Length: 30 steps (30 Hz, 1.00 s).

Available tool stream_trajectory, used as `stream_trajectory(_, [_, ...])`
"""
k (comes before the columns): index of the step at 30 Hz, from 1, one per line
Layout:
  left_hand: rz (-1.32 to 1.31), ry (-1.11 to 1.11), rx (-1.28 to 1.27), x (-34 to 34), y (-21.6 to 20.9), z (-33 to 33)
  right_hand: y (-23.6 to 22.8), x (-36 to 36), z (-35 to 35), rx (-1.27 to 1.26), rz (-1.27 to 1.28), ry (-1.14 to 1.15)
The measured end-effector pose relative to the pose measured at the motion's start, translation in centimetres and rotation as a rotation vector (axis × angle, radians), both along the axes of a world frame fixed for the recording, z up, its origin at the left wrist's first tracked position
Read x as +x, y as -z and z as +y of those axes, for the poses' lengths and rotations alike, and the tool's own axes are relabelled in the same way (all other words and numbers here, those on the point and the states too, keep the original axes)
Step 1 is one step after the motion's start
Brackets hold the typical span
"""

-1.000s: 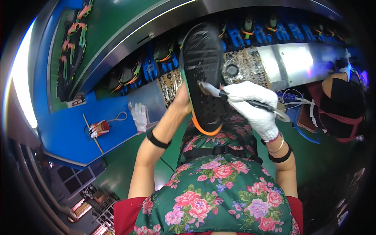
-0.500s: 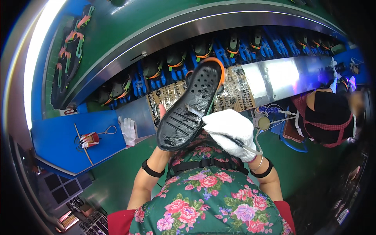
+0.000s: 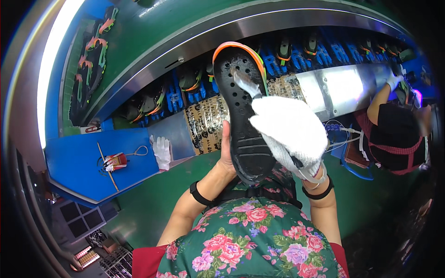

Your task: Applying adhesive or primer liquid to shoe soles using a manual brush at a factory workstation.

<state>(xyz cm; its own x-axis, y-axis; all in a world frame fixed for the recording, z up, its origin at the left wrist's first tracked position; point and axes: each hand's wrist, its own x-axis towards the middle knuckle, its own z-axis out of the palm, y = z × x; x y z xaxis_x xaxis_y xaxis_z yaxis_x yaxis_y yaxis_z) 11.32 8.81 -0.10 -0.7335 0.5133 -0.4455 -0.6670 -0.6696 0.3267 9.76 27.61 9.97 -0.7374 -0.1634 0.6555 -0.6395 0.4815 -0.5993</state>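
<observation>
A black shoe [image 3: 250,143] with an orange and green edge is held up in front of me, its underside facing me. That underside has several round holes toward the far end and grooves toward the near end. My bare left hand [image 3: 226,150] grips the shoe along its left side; most of its fingers are hidden behind it. In a white knit glove, my right hand [image 3: 289,129] is closed on a brush [image 3: 247,84], with a thin tube [image 3: 308,175] at the wrist. The brush's pale, flat tip touches the underside among the holes, near the far end.
Shoes [image 3: 190,81] stand in a row on blue holders along the conveyor. A metal ledge [image 3: 345,88] is partly covered by taped cardboard [image 3: 204,123]. A white glove [image 3: 161,153] and a red container [image 3: 115,162] lie left, on the blue table [image 3: 74,153]. A co-worker [image 3: 394,134] works at right.
The shoe has turned more upright and shifted slightly right. My right hand and the brush have moved from the middle of the underside up to the holes near its far end.
</observation>
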Motion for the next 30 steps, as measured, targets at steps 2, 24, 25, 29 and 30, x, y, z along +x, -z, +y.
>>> stream_trajectory(2, [0.066,0.067,-0.036,0.5,-0.1,0.1,1.9,0.5,0.3,0.053,-0.076,0.013])
stream_trajectory(24, [0.148,0.055,0.12,-0.2,2.1,-1.7,1.7,0.9,-1.6,-0.181,-0.075,-0.029])
stream_trajectory(25, [0.144,0.067,-0.18,-0.4,0.4,-1.4,1.9,1.0,-1.5,-0.158,-0.044,-0.021])
stream_trajectory(29, [0.041,0.034,0.014,-1.4,2.4,-1.7,3.9,2.1,-3.3,-0.095,-0.09,-0.083])
stream_trajectory(30, [0.08,-0.039,-0.027,-1.3,2.4,-1.4,3.4,1.9,-3.2,-0.155,-0.101,-0.131])
